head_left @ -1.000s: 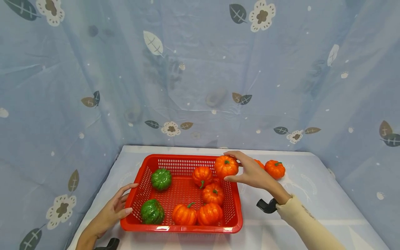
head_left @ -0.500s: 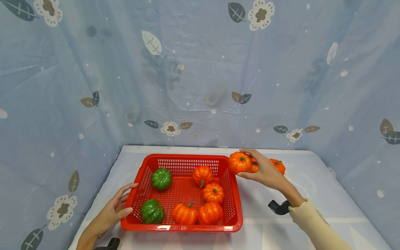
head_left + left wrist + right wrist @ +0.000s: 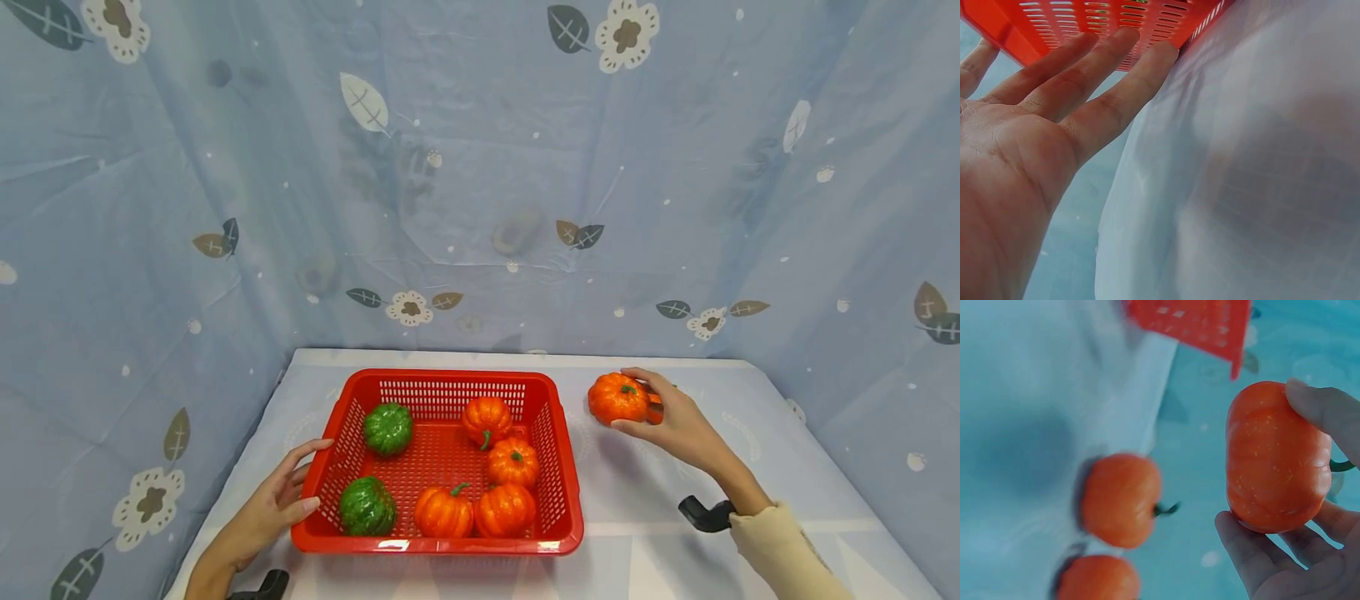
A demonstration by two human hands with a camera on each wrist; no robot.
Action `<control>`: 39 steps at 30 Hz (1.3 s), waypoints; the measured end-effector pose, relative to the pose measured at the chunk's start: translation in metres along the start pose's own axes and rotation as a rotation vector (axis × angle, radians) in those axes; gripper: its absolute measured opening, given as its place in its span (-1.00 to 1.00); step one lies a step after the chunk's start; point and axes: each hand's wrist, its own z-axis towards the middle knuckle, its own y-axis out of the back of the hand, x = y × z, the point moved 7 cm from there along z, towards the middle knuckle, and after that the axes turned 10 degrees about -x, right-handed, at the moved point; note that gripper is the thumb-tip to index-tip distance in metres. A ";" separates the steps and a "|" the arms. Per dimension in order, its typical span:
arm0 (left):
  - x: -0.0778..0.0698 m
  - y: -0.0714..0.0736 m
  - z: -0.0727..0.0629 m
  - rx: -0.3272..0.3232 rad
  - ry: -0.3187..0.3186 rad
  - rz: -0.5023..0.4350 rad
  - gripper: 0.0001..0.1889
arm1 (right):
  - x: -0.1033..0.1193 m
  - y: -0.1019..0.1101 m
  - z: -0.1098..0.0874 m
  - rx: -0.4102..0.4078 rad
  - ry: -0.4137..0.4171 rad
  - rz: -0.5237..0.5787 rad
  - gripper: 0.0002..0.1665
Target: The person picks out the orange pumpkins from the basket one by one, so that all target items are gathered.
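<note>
My right hand point(image 3: 678, 425) grips a small orange pumpkin point(image 3: 617, 398) above the table, right of the red basket point(image 3: 431, 546). In the right wrist view, thumb and fingers hold this pumpkin point(image 3: 1279, 456) from either side, its green stem toward the palm. Two more orange pumpkins sit on the table there, a nearer one point(image 3: 1121, 500) and another point(image 3: 1099, 581) cut by the frame's edge; the head view mostly hides them behind the hand. My left hand point(image 3: 262, 508) rests against the basket's left side, its fingers point(image 3: 1110, 112) extended along the slotted wall.
Inside the basket lie two green pumpkins, one at the back point(image 3: 387, 429) and one in front point(image 3: 367, 507), plus several orange pumpkins point(image 3: 505, 511) on the right and front. A patterned blue curtain point(image 3: 480, 208) surrounds the white table point(image 3: 750, 483).
The right hand has carried the orange pumpkin from over the basket's back right corner out to the right, above the table. My left hand and the basket stay where they were.
</note>
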 end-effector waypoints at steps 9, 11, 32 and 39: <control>-0.001 -0.001 -0.001 -0.006 -0.006 0.011 -0.28 | -0.044 0.002 -0.022 0.008 -0.089 -0.020 0.02; -0.001 0.000 -0.001 -0.004 -0.006 0.006 -0.28 | -0.052 0.002 -0.025 0.010 -0.111 -0.021 0.04; 0.006 0.001 0.000 -0.038 0.052 0.016 -0.25 | -0.105 0.036 -0.059 -0.033 -0.220 -0.088 0.06; 0.008 0.002 0.002 -0.060 0.067 0.034 -0.24 | -0.132 0.053 -0.064 -0.029 -0.311 -0.108 0.14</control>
